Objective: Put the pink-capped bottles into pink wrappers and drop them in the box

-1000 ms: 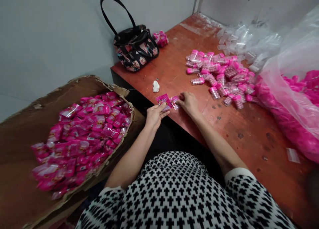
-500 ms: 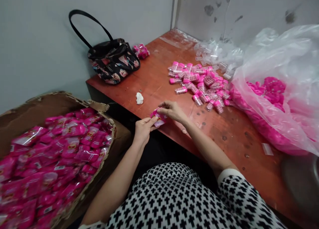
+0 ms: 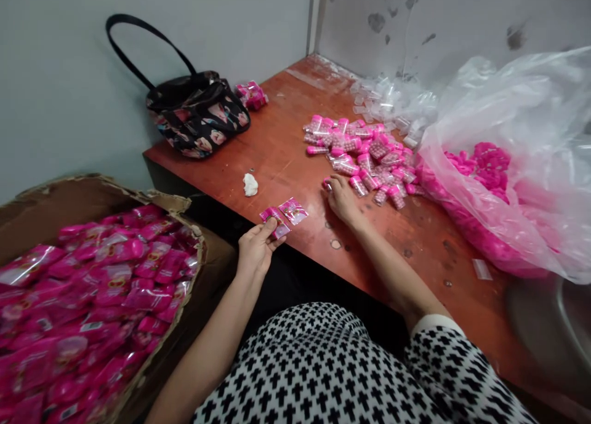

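My left hand [image 3: 257, 247] is closed at the table's front edge, its thumb pressed on a pink printed plastic packet [image 3: 279, 228]. Just beyond it, a second pink printed packet [image 3: 293, 210] rests at the table edge, close against or touching the first. Farther right, my right hand [image 3: 342, 199] has its fingers round a small clear bottle with a pink cap [image 3: 327, 181], mostly covered by the fingers. Beside that hand lies a heap of similar pink-capped bottles [image 3: 369, 156] filled with small pink beads.
At left stands an open cardboard box [image 3: 196, 270] full of pink packets. A floral handbag [image 3: 203, 119], a pink bundle [image 3: 252, 95] and white crumpled tissue [image 3: 250, 184] sit on the red table [image 3: 272, 147]. Clear empty bottles [image 3: 392, 98] and a plastic bag [image 3: 549, 165] of pink caps lie right.
My right hand has left the packet and moved right, taking hold of a bottle at the heap's near edge. My left hand keeps its packet; two packets now show apart. The view has shifted slightly.
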`<state>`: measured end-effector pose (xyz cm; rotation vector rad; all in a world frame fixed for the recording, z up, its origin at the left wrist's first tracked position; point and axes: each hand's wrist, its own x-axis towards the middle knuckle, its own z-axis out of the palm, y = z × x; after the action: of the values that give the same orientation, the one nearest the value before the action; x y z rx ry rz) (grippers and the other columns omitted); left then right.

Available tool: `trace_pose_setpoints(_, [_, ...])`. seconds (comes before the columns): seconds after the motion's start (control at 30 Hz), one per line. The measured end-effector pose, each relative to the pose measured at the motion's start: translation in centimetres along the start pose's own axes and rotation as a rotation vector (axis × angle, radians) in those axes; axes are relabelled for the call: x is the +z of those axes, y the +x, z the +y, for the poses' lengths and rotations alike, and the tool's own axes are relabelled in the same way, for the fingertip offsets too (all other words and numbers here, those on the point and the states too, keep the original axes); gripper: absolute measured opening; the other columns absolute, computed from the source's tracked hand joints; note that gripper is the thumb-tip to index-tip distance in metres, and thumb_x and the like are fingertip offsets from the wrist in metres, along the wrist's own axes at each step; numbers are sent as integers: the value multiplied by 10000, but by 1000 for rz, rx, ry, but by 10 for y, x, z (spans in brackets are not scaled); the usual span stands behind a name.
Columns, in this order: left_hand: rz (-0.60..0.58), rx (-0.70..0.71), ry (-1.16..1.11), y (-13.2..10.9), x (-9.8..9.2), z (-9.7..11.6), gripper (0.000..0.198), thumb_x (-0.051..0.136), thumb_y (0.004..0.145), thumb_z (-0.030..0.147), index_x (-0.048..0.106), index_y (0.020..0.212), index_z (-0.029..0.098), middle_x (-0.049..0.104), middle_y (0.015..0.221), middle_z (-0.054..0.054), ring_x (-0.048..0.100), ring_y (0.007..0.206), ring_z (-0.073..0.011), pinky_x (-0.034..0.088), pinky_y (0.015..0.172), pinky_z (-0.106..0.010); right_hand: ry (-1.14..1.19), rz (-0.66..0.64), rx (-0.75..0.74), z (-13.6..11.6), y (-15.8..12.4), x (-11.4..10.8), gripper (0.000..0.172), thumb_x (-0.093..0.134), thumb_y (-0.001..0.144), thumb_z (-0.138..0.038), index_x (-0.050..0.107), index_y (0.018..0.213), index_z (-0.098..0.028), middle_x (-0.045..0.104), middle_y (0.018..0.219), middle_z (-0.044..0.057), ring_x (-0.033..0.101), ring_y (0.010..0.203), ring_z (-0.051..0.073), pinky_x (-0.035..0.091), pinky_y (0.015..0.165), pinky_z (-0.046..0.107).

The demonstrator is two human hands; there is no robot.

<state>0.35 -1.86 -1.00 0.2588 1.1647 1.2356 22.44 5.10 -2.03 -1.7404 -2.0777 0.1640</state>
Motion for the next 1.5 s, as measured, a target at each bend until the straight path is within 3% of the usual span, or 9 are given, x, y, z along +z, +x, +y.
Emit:
trace_pose_setpoints(0.2, [22, -30, -43, -12, 8, 7, 103, 617, 742, 52, 644, 666, 117, 666, 658, -9, 645, 601, -117, 595, 580, -271, -166, -97, 230, -2, -21, -26, 320, 296, 897, -96, 545, 1098, -104, 609, 1100, 189, 583, 1010, 249, 435, 880, 368])
trace_pose_setpoints(0.37, [17, -41, -37, -15, 13, 9, 142, 601, 757, 27, 632, 672, 136, 664, 640, 16, 632, 568, -96, 589, 574, -244, -89, -38, 398, 12, -29, -47, 306, 330, 944, -239, 586, 1033, -96, 672, 950, 187, 643, 894, 262, 476, 788, 377])
trace_pose_setpoints(0.43, [36, -76, -58, -19, 18, 5, 137, 600, 782, 54, 628, 685, 146, 659, 628, 17, 627, 554, -91, 570, 552, -218, 214, -1, 398, 7, -43, -53, 284, 411, 920, -314, 582, 1065, -140, 685, 908, 110, 662, 810, 216, 507, 702, 324])
trace_pose_setpoints(0.57, [51, -187, -142, -28, 31, -7, 87, 635, 808, 164, 636, 725, 142, 660, 631, -15, 646, 575, -105, 543, 559, -200, 1118, -32, 460, -30, -89, -53, 438, 563, 821, -445, 513, 1178, -197, 679, 849, 31, 666, 629, 142, 519, 518, 241])
trace_pose_setpoints(0.67, [31, -212, -234, -30, 35, -16, 68, 668, 788, 199, 648, 757, 143, 683, 690, -25, 660, 604, -121, 554, 614, -236, 1328, 11, 511, -64, -120, -50, 484, 680, 729, -439, 518, 1127, -219, 671, 849, 7, 667, 626, 133, 562, 548, 261])
trace_pose_setpoints(0.87, [3, -200, -361, -37, 34, -22, 86, 699, 758, 185, 640, 740, 127, 681, 669, -35, 652, 591, -125, 546, 616, -234, 1305, 41, 470, -100, -142, -36, 429, 687, 734, -413, 503, 1078, -233, 661, 856, 4, 677, 656, 139, 599, 624, 308])
trace_pose_setpoints(1.1, [-41, -185, -328, -43, 39, -28, 186, 768, 685, 234, 621, 697, 120, 659, 648, -32, 624, 559, -119, 523, 607, -242, 1226, 104, 424, -101, -143, -23, 402, 663, 762, -382, 498, 1095, -229, 651, 931, 25, 675, 684, 142, 604, 644, 326])
trace_pose_setpoints(1.33, [-179, -109, -244, -43, 38, -26, 184, 759, 695, 235, 641, 748, 104, 668, 662, -40, 626, 564, -119, 512, 580, -235, 1317, 97, 488, -100, -140, -19, 417, 672, 753, -391, 494, 1081, -204, 653, 787, -13, 649, 561, 119, 569, 523, 258])
trace_pose_setpoints(1.5, [-202, -82, -252, -42, 38, -22, 140, 735, 719, 199, 643, 751, 98, 683, 686, -48, 650, 614, -129, 539, 660, -263, 1367, 186, 504, -101, -136, -18, 415, 687, 746, -376, 499, 1076, -208, 660, 761, -24, 662, 602, 122, 575, 556, 254])
